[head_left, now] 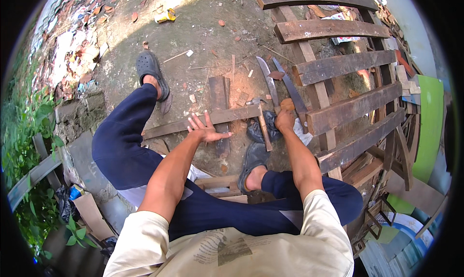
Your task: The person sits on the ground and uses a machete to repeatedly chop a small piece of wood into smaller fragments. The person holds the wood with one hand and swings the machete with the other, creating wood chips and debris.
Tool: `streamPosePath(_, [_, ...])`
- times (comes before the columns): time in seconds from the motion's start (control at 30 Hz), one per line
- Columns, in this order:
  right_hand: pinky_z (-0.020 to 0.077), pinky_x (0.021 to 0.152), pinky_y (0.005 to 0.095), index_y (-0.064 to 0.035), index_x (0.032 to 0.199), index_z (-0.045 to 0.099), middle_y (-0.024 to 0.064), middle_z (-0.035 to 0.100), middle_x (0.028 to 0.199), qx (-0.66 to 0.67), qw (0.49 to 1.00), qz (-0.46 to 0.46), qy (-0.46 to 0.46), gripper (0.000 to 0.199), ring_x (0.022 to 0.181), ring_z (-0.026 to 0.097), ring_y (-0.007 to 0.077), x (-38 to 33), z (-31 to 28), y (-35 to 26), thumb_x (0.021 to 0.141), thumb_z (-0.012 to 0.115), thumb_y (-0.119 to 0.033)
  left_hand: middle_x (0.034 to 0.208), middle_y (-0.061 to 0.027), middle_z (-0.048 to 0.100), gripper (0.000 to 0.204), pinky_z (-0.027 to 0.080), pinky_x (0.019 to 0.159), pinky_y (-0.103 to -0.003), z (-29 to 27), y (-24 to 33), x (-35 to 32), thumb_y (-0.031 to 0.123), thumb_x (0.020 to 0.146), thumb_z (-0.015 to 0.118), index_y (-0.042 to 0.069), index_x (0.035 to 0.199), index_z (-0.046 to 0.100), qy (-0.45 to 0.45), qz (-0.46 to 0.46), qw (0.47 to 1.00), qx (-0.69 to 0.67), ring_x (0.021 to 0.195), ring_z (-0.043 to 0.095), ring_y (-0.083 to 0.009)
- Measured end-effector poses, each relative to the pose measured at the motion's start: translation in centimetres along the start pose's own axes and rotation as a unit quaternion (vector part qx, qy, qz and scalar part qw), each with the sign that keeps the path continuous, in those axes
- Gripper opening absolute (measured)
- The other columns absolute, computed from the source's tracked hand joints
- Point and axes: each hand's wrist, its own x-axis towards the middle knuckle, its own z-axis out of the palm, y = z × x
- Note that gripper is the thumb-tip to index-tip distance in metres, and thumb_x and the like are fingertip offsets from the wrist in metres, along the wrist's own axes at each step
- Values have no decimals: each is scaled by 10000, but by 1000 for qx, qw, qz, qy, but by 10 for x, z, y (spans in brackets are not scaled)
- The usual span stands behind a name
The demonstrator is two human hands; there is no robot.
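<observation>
My left hand [208,130] is open, palm up with fingers spread, over a long wooden plank [176,125]. My right hand [285,121] is closed around a brown wooden tool handle [287,104]. Just ahead of it lie a long curved blade [268,79] and a straight saw blade [292,87]; which one the handle belongs to I cannot tell. Between my hands a hammer [265,128] rests with its head at the plank's right end. A black plastic bag [254,130] is beside the hammer handle. Shorter dark boards [219,93] lie beyond the plank.
A slatted wooden pallet [348,67] fills the right side, with scrap boards [408,151] and a green panel [430,117] behind it. My shoes [152,67] frame the work area. Leaf litter [72,50] and plants [29,132] are at left, a yellow wrapper [165,16] farther off.
</observation>
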Motion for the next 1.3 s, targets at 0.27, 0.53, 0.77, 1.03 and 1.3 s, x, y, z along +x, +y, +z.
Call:
streamPosePath(0.27, [541,974,523,77,1331,535,308,662,1264,32,998,-41,-46,690,1146,682,440,-55,-66,-33,878,686,-421,1571,-410,-357,1648,-10,1184,-735,-3,-6,-10,1029,595,587,82,1575,-340,8,17,1000,-4,1472,-320,-578])
streamPosePath(0.53, [533,981,502,111,1179,703,362,684,1192,108,993,-32,-19,706,1147,682,467,-131,-165,-76,877,653,-525,1612,-366,-331,1568,-77,1182,-722,23,-3,1,998,646,584,127,1606,-298,130,32,990,-45,1488,-307,-563])
streamPosePath(0.77, [430,482,341,38,1364,522,76,609,748,349,934,-74,-14,576,544,556,157,-229,-167,-67,942,732,-293,1724,-279,43,1093,3,1245,-660,38,-1,1,689,896,634,132,1684,122,344,137,929,-15,1601,-41,-451])
streamPosePath(1.03, [418,448,318,-21,1433,509,58,615,717,522,846,-5,-104,524,490,547,138,-358,-154,-108,995,677,-256,1736,-214,94,1087,77,1273,-604,28,6,-10,601,899,697,144,1684,99,333,138,933,1,1613,51,-393])
streamPosePath(1.3, [423,451,330,-25,1481,446,72,627,779,512,852,10,-112,538,494,554,162,-383,-145,-127,1036,605,-283,1740,-238,2,1248,8,1251,-646,26,4,-10,641,839,731,158,1688,-45,282,113,953,10,1608,-30,-432])
